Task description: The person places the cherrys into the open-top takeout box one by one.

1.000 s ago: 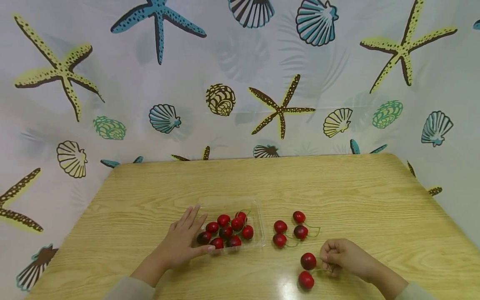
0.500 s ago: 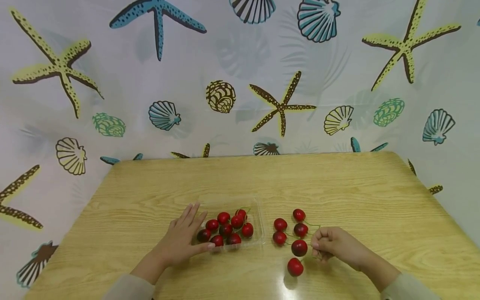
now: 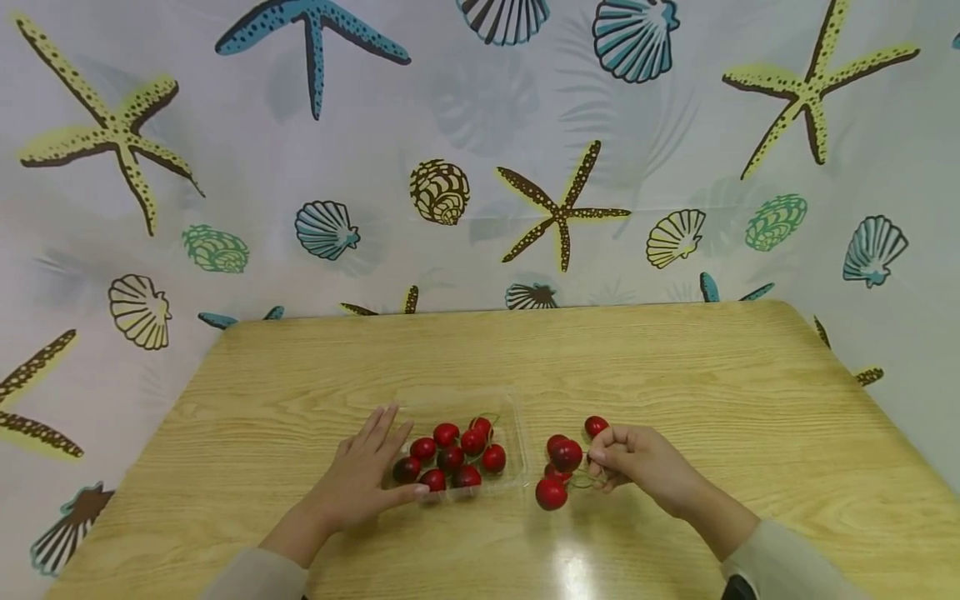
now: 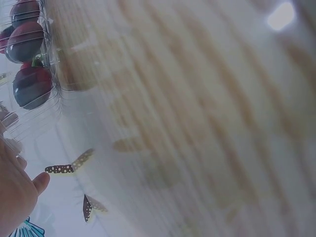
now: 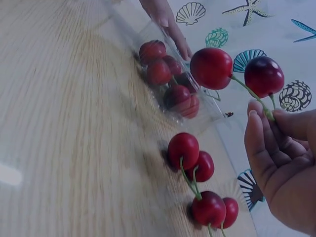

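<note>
A clear plastic box (image 3: 517,440) on the table holds several red cherries (image 3: 450,458), some dark red. My left hand (image 3: 363,483) rests along the box's left side with fingers spread and the thumb at its near edge. My right hand (image 3: 641,468) pinches the joined green stems of a pair of cherries (image 5: 211,68), one bright red and one darker. The pair hangs just right of the box, raised above the table in the right wrist view. Below it lie several loose cherries (image 5: 183,150) with stems, partly hidden in the head view by the pair and my right hand.
The wood-grain table (image 3: 300,367) extends behind and to both sides of the box. A pale cloth (image 3: 465,267) printed with starfish and shells hangs behind the table and along its sides.
My right hand has moved left and away from me, carrying the pair of cherries from the near right over the loose cherries toward the box. My left hand keeps its place.
</note>
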The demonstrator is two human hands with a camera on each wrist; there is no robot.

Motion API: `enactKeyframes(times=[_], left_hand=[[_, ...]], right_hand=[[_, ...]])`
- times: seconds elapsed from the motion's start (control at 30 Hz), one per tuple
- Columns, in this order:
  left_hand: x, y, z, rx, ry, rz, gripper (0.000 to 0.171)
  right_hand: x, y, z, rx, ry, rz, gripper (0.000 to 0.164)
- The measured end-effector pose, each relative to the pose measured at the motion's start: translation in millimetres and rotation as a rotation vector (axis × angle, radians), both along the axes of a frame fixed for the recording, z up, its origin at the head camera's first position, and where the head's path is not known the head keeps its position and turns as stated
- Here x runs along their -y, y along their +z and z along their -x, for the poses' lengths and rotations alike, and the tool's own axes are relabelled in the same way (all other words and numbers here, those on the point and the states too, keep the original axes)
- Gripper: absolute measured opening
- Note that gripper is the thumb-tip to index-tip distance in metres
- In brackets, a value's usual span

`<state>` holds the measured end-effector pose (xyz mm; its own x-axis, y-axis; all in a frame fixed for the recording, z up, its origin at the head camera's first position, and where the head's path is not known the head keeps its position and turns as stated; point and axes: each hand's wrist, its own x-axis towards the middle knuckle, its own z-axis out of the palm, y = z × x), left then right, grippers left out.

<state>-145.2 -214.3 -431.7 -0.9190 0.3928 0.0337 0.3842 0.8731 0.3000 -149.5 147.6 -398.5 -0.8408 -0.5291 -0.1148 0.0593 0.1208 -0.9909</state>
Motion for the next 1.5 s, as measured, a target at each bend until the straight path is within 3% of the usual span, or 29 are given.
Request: enactKeyframes(times=[0.7, 1.13, 1.5], left_hand=[[-1.0, 0.8, -0.6, 0.009, 0.003, -0.007, 0.085], [-1.1, 2.5, -0.3, 0.022, 0.004, -0.012, 0.085], [-0.9, 0.3, -0.1, 0.016, 0.010, -0.008, 0.087]], right_hand=[[53.6, 3.8, 11.6, 0.059, -0.142, 0.137, 0.013], [83.3, -0.8, 21.7, 0.089, -0.152, 0.202, 0.012], [100.6, -2.6, 25.9, 0.084, -0.157, 0.164, 0.013]])
